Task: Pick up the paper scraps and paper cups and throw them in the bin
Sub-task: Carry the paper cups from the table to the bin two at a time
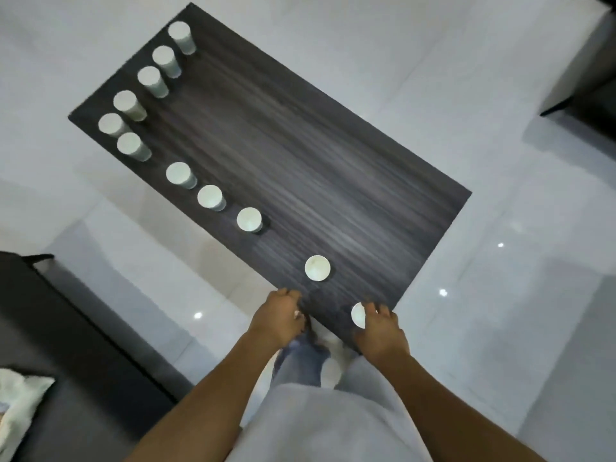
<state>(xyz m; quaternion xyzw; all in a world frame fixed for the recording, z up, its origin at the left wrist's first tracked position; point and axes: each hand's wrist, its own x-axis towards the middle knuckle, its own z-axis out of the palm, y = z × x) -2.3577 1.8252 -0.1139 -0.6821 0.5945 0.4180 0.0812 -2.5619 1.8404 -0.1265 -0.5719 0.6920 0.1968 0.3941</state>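
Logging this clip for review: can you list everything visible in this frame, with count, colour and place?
paper cups: eleven, white, upright along the table's left long edge; nearest one under the right hand
table: one, dark wood grain, centre
floor: glossy pale tiles, all round the table
dark furniture: one, black, lower left
cloth: one, white, fluffy, on that furniture
second furniture piece: pale top, dark base, upper right
bin: none visible
left hand: fingers curled at the table's near edge, pinching something small and white
right hand: gripping the nearest cup
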